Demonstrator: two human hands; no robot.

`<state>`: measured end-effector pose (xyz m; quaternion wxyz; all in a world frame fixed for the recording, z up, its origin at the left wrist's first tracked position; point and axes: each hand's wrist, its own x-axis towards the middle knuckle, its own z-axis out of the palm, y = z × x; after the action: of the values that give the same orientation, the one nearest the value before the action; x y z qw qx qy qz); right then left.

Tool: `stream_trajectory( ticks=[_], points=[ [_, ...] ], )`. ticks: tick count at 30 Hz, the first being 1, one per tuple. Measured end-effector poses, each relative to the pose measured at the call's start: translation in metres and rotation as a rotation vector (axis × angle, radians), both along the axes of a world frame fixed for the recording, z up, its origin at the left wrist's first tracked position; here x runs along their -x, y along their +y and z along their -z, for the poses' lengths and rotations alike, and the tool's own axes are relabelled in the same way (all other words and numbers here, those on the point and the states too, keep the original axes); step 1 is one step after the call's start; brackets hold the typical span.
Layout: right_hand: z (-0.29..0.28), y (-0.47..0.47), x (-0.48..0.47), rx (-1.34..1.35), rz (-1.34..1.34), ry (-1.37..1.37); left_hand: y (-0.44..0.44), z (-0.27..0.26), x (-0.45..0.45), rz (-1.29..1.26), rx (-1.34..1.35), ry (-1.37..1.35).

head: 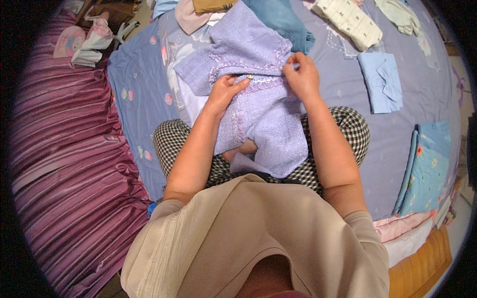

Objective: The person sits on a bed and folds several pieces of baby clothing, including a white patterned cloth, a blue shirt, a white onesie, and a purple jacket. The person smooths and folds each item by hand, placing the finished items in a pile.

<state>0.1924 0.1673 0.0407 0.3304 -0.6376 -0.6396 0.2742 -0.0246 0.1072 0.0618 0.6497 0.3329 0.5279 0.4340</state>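
Note:
A lavender textured garment (257,108) with ruffled, sparkly trim lies spread over my crossed legs and the bed in front of me. My left hand (228,91) pinches its trimmed edge near a small shiny button (250,77), thumb on top. On the right side of the same trim, my right hand (302,74) grips the edge between thumb and fingers. The upper part of the garment spreads away from me, and its lower part hangs over my checked trousers (348,130). The fingertips of both hands are partly hidden by the cloth.
Blue denim (287,22) and a pink garment (188,16) lie beyond the lavender one. To the right are a cream patterned cloth bundle (350,22), folded light-blue cloth (382,83) and folded floral cloth (428,167). A maroon pleated curtain (70,149) borders the bed's left side.

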Motion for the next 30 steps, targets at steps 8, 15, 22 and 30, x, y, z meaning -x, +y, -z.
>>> stream_trajectory(
  ticks=[8,15,22,30],
  points=[
    [-0.012,-0.02,0.026,-0.339,-0.565,0.163,-0.007,0.0,-0.008,0.062,-0.236,0.172],
    [-0.007,-0.021,0.025,-0.305,-0.52,0.079,-0.012,0.009,-0.003,0.244,-0.304,0.314],
    [-0.004,-0.02,0.023,-0.281,-0.617,0.095,-0.021,0.023,-0.004,0.011,-0.218,0.261],
    [0.002,-0.022,0.025,-0.345,-0.504,-0.035,-0.016,-0.005,-0.011,-0.175,-0.33,0.829]
  ],
)
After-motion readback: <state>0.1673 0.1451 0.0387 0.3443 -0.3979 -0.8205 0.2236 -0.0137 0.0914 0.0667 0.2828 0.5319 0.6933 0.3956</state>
